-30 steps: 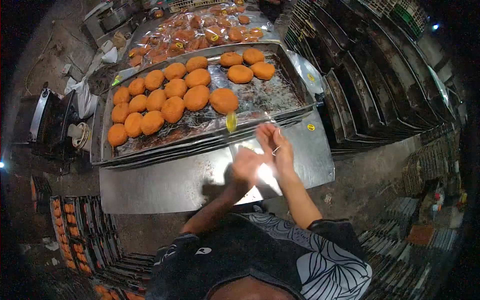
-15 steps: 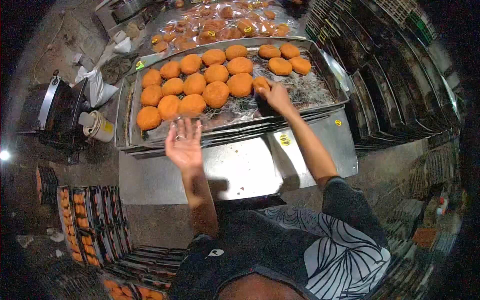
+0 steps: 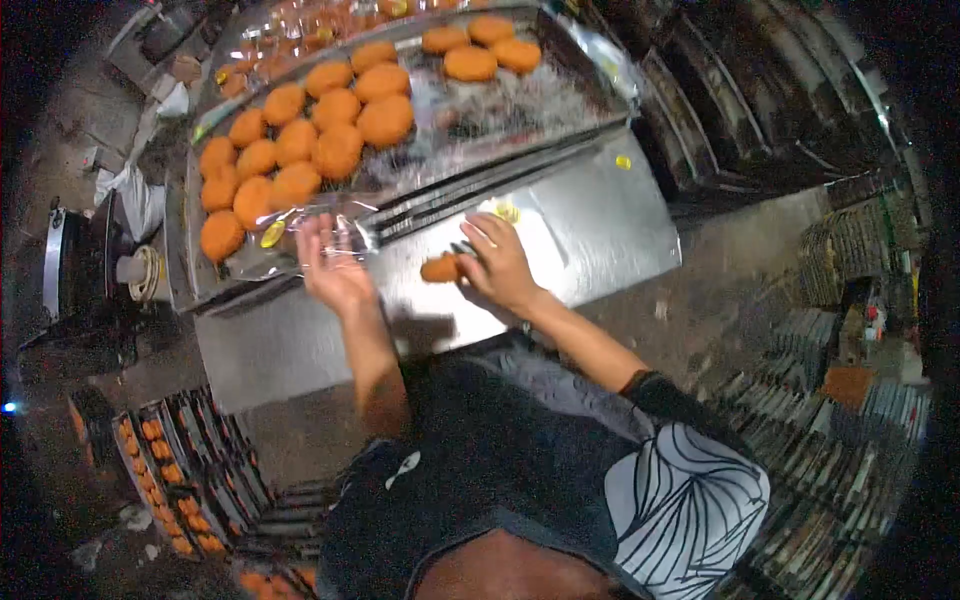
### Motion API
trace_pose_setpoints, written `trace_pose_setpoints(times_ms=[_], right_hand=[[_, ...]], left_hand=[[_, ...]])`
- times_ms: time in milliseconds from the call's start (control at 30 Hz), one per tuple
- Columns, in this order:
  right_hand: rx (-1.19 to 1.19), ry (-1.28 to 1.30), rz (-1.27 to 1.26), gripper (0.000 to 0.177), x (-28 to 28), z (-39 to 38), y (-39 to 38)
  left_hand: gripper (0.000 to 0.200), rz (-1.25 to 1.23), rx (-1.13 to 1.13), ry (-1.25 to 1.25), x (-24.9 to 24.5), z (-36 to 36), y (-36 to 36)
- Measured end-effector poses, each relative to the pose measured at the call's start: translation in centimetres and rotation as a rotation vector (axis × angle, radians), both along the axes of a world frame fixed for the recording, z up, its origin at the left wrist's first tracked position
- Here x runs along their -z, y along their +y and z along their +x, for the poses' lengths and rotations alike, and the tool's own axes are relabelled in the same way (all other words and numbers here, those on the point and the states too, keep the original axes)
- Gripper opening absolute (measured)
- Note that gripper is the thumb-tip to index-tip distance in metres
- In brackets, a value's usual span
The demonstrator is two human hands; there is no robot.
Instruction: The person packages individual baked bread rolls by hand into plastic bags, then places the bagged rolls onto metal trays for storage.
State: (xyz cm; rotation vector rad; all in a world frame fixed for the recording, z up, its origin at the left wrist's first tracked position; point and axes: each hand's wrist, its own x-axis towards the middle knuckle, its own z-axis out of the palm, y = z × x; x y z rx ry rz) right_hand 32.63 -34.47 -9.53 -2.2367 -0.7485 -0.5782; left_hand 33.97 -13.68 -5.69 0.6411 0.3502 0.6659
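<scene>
One orange-brown bun (image 3: 438, 268) is in the right hand (image 3: 500, 265), over the metal bench (image 3: 270, 355), between the bench's near edge and the near edge of a big metal tray (image 3: 520, 100). The right thumb and fingers grasp the bun by its right end, with the back of the hand facing up. To its left, the left hand (image 3: 338, 275) is turned palm up at the tray's near edge, its fingers stretched out and spread; a clear plastic bag (image 3: 362, 238) with a yellow mark lies about the fingertips, though whether they are inside it I cannot tell. Just beyond the right hand, a yellow label (image 3: 507, 211) shows over the bench, and another yellow spot (image 3: 623, 162) sits toward the bench's far right corner. On the tray, rows of buns (image 3: 296, 143) fill the left part, and a separate cluster of four buns (image 3: 470, 63) lies by the far edge, toward the far right corner. Past that far edge are bagged buns (image 3: 290, 35). Dark stacked trays (image 3: 740, 100) stand off the bench's right edge.
</scene>
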Motion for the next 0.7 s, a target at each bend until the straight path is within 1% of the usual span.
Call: trace_pose_setpoints(times_ms=[33,67,100,133,167,233,267,300,333,367,400,433,467,500,533,567,600,633,667,700], right_hand=[[-0.054,0.145,-0.097,0.049,2.2,-1.7,-2.0],[-0.111,0.275,-0.195,0.051,4.3,-2.7,-3.1],[-0.118,0.292,-0.184,0.051,4.9,-3.2,-2.7],[-0.070,0.299,-0.240,0.053,5.4,-3.1,-2.0],[-0.022,0.299,-0.297,0.055,5.7,-2.6,-1.4],[-0.020,0.322,-0.278,0.057,7.1,-0.8,-0.1],[-0.011,0.345,-0.264,0.059,7.8,0.0,0.4],[0.013,0.355,-0.322,0.059,7.9,0.3,0.7],[0.003,0.346,-0.315,0.059,8.1,0.9,1.2],[0.078,0.270,-0.365,0.056,8.3,1.2,1.7],[0.152,0.194,-0.416,0.054,8.5,1.6,2.2],[0.086,0.378,-0.340,0.051,9.1,4.0,2.5],[0.094,0.239,-0.227,0.043,9.8,4.7,2.3],[0.059,0.449,-0.228,0.029,4.7,4.1,2.5],[0.024,0.663,-0.228,0.018,0.5,3.4,2.6],[0.028,0.953,-0.028,0.029,2.4,3.7,2.0],[0.022,0.951,-0.029,0.029,1.8,3.1,2.6],[-0.175,1.101,0.513,0.034,0.5,1.8,2.9],[-0.369,1.188,1.071,0.039,-1.0,1.1,3.1],[-0.282,1.180,1.000,0.041,-2.8,1.1,3.7]], left_hand=[[0.046,-0.016,-0.009,0.036,0.2,-1.1,0.9],[0.051,0.032,-0.020,0.056,0.1,-2.1,1.3],[0.049,-0.038,-0.015,0.023,0.6,-2.9,1.8],[0.047,-0.107,-0.010,-0.020,0.7,-3.3,2.1],[0.047,-0.097,-0.015,-0.020,0.7,-3.5,2.2],[0.054,-0.057,-0.004,-0.018,0.0,-3.8,2.1],[0.054,-0.046,-0.012,-0.025,-0.3,-4.0,2.3],[0.054,-0.053,-0.018,-0.018,-0.5,-4.2,2.6],[0.054,-0.061,-0.025,-0.010,-0.7,-4.3,2.9],[0.047,-0.078,-0.066,0.001,-0.5,-4.3,3.3],[0.047,-0.072,-0.077,-0.001,-0.2,-4.4,3.7],[0.043,-0.105,-0.046,-0.030,0.1,-4.7,4.0],[0.039,-0.139,-0.020,-0.057,0.3,-5.0,4.3],[0.032,-0.145,-0.025,-0.014,0.2,-5.3,4.4],[0.032,-0.140,-0.045,-0.008,0.7,-5.5,4.8],[0.031,-0.189,-0.063,-0.056,1.3,-5.6,5.2],[0.031,-0.242,-0.073,-0.111,1.7,-5.2,5.2],[0.029,-0.281,-0.146,-0.070,1.4,-4.6,4.0],[0.041,-0.247,-0.065,-0.136,2.2,-4.1,2.9],[0.047,-0.161,0.000,-0.086,1.9,-3.6,0.6]])
